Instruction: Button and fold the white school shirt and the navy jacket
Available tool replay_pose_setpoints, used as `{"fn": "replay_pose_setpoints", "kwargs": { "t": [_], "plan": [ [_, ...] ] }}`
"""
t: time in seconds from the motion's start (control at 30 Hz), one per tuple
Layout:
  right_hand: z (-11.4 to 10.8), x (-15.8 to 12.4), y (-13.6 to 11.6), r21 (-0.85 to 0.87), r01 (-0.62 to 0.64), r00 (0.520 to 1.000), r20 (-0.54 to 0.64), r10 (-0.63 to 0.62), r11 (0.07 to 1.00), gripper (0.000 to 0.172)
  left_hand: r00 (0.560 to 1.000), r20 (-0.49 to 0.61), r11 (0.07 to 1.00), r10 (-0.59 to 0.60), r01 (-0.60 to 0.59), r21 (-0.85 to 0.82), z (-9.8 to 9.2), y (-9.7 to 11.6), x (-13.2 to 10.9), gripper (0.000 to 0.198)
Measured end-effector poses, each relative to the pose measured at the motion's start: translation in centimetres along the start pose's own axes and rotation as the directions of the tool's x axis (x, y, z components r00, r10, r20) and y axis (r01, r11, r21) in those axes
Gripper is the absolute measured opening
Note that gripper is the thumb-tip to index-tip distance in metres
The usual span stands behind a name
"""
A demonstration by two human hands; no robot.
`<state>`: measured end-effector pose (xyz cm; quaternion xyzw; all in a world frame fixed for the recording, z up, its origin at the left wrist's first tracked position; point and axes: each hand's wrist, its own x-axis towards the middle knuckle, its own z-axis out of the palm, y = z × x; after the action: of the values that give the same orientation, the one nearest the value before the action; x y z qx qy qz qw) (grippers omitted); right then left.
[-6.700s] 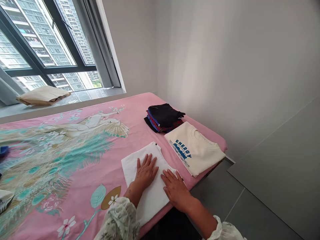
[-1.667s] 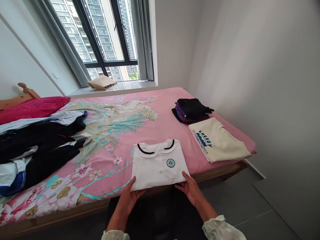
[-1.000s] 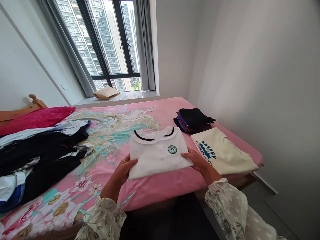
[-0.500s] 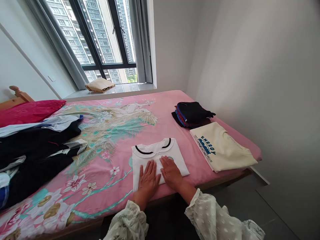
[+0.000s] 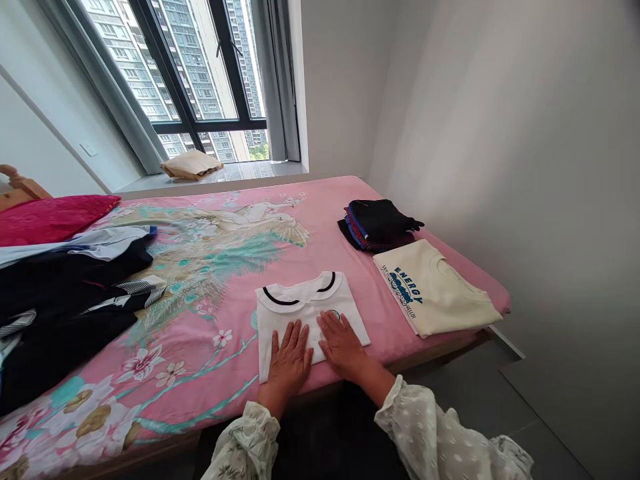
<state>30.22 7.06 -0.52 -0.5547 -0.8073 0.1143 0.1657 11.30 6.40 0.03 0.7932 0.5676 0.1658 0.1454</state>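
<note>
A folded white polo shirt (image 5: 305, 303) with a black-trimmed collar lies near the front edge of the pink floral bed sheet (image 5: 210, 267). My left hand (image 5: 290, 357) rests flat on its lower left part, fingers spread. My right hand (image 5: 341, 343) lies flat beside it on the shirt's lower right, partly covering the green round badge. Neither hand holds anything.
To the right lie a folded cream "ENERGY" T-shirt (image 5: 435, 290) and a small stack of dark folded clothes (image 5: 380, 223). A heap of black and white unfolded garments (image 5: 65, 293) covers the left, with a red pillow (image 5: 50, 217) behind. A tan bag (image 5: 193, 163) sits on the windowsill.
The white shirt was flipped collar-side up, lifted by its lower corners, moved about the bed and set down. Both hands now press flat on it; little moved in the last half second.
</note>
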Motion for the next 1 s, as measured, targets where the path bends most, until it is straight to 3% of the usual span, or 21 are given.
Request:
{"fn": "replay_pose_setpoints", "kwargs": {
  "t": [0.07, 0.13, 0.23, 0.33, 0.4, 0.43, 0.5, 0.6, 0.7, 0.8, 0.9, 1.0],
  "plan": [
    [0.7, -0.2, 0.2, 0.018, 0.005, 0.997, 0.077, -0.007, 1.000, 0.056, 0.999, 0.033, 0.997, -0.034, 0.032, 0.065, 0.2, -0.7, -0.4, 0.057],
    [0.8, -0.3, 1.4, -0.010, -0.120, 0.987, 0.108, 0.121, 0.993, 0.057, 0.996, 0.034, 0.989, -0.087, 0.082, 0.123, -0.1, -1.7, -0.8, 0.063],
    [0.1, 0.0, 2.4, -0.067, -0.284, 0.956, 0.063, 0.288, 0.957, 0.058, 0.988, -0.014, 0.969, -0.153, 0.153, 0.193, -0.8, -2.8, -1.1, 0.062],
    [-0.5, 0.7, 1.0, -0.035, -0.134, 0.991, 0.016, 0.135, 0.990, 0.055, 0.993, -0.026, 0.970, -0.116, 0.119, 0.211, -1.4, -2.8, -0.5, 0.056],
    [-0.4, 1.2, 0.1, 0.014, -0.001, 0.998, 0.067, 0.000, 1.000, 0.054, 0.993, 0.002, 0.974, -0.115, 0.113, 0.198, -1.5, -2.8, 0.0, 0.057],
    [-0.3, 1.4, 0.0, 0.027, 0.004, 0.995, 0.100, -0.007, 1.000, 0.055, 0.990, 0.009, 0.972, -0.143, 0.139, 0.189, -1.6, -3.0, 0.2, 0.060],
    [-0.2, 1.8, 0.5, 0.008, -0.105, 0.984, 0.142, 0.103, 0.994, 0.055, 0.976, 0.007, 0.961, -0.217, 0.212, 0.178, -1.9, -3.5, 0.4, 0.063],
    [-0.4, 2.2, 1.5, -0.059, -0.246, 0.965, 0.079, 0.251, 0.967, 0.053, 0.967, -0.042, 0.947, -0.250, 0.254, 0.198, -2.4, -4.2, 0.7, 0.056],
    [-0.8, 2.6, 1.1, -0.035, -0.096, 0.994, 0.046, 0.098, 0.995, 0.049, 0.988, -0.045, 0.965, -0.145, 0.151, 0.216, -2.6, -4.5, 1.2, 0.047],
    [-0.8, 3.3, 0.6, 0.039, 0.061, 0.990, 0.123, -0.065, 0.997, 0.050, 0.997, 0.004, 0.975, -0.078, 0.075, 0.210, -2.7, -4.9, 2.2, 0.051],
    [-0.5, 4.6, 1.3, 0.037, 0.066, 0.981, 0.180, -0.072, 0.997, 0.054, 0.992, 0.029, 0.970, -0.121, 0.112, 0.218, -2.7, -5.5, 3.6, 0.055],
    [-0.1, 5.8, 2.6, -0.008, 0.002, 0.978, 0.208, -0.001, 1.000, 0.055, 0.978, 0.017, 0.952, -0.209, 0.200, 0.234, -2.4, -6.1, 5.0, 0.055]
  ]
}}
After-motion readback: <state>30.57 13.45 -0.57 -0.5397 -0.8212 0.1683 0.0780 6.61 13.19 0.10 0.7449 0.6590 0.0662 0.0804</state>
